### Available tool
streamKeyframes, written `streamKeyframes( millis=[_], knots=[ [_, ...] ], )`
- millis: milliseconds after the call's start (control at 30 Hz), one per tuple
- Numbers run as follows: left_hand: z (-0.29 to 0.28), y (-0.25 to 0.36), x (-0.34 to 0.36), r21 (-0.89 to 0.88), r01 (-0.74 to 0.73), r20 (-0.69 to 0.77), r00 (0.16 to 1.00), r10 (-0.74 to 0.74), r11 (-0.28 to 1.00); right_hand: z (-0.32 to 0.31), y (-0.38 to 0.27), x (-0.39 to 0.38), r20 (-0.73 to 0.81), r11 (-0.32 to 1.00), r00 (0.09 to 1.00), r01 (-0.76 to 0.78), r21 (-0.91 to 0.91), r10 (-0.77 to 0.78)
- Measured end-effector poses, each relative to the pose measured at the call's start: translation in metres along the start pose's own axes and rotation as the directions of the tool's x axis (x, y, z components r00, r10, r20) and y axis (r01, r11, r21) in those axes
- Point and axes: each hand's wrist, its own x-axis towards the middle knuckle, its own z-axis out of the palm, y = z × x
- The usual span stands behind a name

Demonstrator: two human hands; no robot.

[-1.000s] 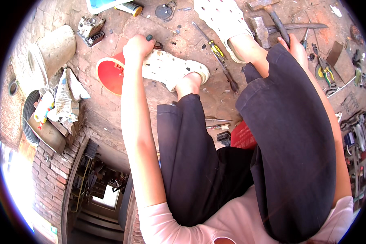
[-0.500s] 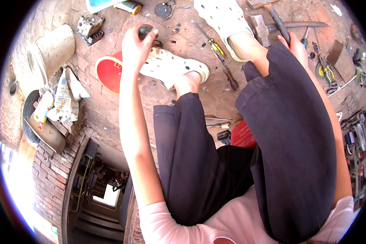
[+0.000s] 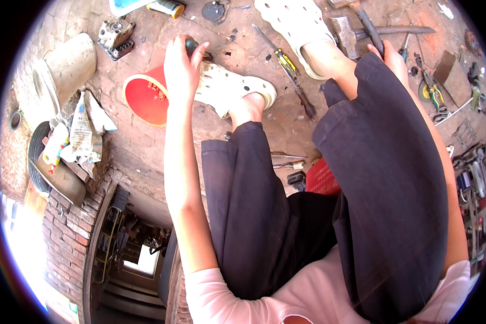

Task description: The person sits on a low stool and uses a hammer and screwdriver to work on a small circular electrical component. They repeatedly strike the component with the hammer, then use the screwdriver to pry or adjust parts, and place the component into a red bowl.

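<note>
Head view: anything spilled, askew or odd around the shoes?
Small dark scraps lie scattered near the left hand, like loose debris. The yellow-and-black screwdriver also looks out of place, lying loose between the white shoes.

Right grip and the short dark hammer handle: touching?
Touching. The head view shows the right grip around the near end of the hammer handle, with skin against it on both sides and no gap visible.

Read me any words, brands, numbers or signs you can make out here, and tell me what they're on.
None can be read.
Bag: printed marks, too blurred to read.
Red thing, partly hidden: faint marks, too small to read.
</note>
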Motion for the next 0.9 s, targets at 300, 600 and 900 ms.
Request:
streamKeyframes(
  millis=[300, 600, 900],
  knots=[
    [0.013, -0.014, 0.003, 0.022, 0.109, 0.092, 0.990, -0.110, 0.994, 0.002, -0.003, 0.000, 0.010, 0.999, 1.000, -0.027, 0.039, 0.027],
    [0.002, -0.008, -0.005, -0.013, 0.096, 0.156, 0.983, -0.093, 0.995, -0.001, 0.000, 0.000, 0.006, 1.000, 1.000, -0.019, 0.003, 0.019],
    [-0.011, -0.014, -0.017, -0.128, 0.156, 0.243, 0.962, -0.121, 0.979, -0.003, -0.003, 0.000, 0.018, 1.000, 1.000, -0.023, 0.001, 0.023]
  ],
)
